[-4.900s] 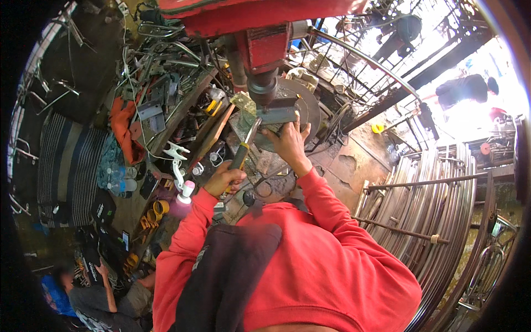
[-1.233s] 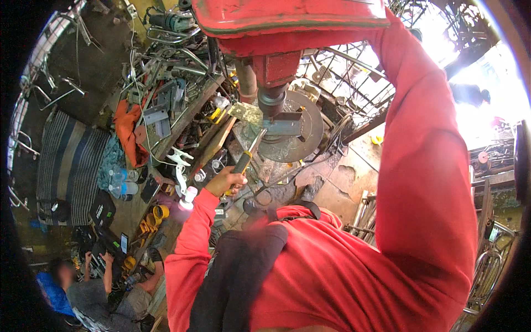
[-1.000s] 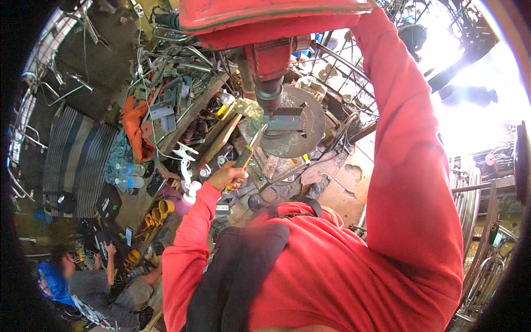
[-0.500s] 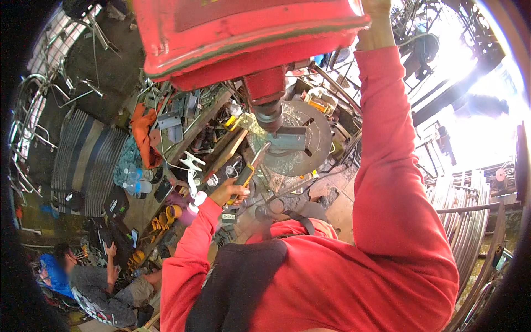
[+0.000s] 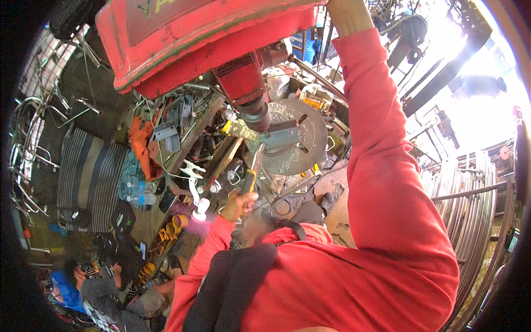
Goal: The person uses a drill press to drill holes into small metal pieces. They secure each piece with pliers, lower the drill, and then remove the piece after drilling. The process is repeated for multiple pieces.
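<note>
My left hand (image 5: 239,206) is closed around the yellow-and-black handle of a long metal-tipped hand tool (image 5: 252,176). The tool's tip reaches the near left end of a grey steel angle piece (image 5: 281,137). That piece lies on the round slotted table (image 5: 312,149) of a red drill press (image 5: 210,58). Just above the piece's left end is the drill chuck (image 5: 256,114); whether the bit touches the metal cannot be made out. My right arm stretches up along the machine's right side, with my right hand (image 5: 348,17) at the top edge, its fingers out of sight.
A white clamp-like item (image 5: 193,176) and yellow parts (image 5: 170,227) lie left of the press. Water bottles (image 5: 138,193) stand farther left. A person (image 5: 113,299) sits at the lower left. Bundled metal rods (image 5: 464,216) are at the right.
The view has shifted, so the press head appears farther left and higher. My left hand still grips the tool, its tip still by the steel piece.
</note>
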Motion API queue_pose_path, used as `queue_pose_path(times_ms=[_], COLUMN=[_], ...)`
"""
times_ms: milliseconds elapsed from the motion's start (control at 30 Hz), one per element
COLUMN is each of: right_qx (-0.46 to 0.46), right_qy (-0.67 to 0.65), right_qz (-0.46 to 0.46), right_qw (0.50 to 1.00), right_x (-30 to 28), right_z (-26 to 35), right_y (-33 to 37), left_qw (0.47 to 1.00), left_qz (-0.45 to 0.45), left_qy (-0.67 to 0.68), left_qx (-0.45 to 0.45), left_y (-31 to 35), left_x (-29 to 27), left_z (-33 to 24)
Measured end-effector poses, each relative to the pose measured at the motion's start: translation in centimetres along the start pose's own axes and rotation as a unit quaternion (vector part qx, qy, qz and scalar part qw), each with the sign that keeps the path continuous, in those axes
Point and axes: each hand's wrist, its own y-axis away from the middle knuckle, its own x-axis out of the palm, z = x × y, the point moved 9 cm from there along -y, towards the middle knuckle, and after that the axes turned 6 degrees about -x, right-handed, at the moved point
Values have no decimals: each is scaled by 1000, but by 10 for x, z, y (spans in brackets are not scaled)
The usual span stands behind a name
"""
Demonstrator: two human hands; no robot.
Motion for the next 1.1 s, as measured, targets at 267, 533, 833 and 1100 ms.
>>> queue_pose_path(times_ms=[267, 533, 833, 1100], right_qx=[4, -5, -4, 42], right_qy=[5, 22, 3, 1], right_qz=[0, -75, -36, -100], right_qw=[1000, 997, 999, 994], right_x=[-9, -20, 20, -41], right_z=[-7, -16, 7, -35], right_y=[-8, 1, 23, -10], left_qw=[991, 987, 987, 991], left_qz=[-25, -35, -16, -22], left_qy=[123, 151, 158, 122], left_qx=[35, 40, 27, 43], left_y=[-3, -2, -4, -6], left_x=[43, 62, 66, 63], left_z=[36, 28, 29, 32])
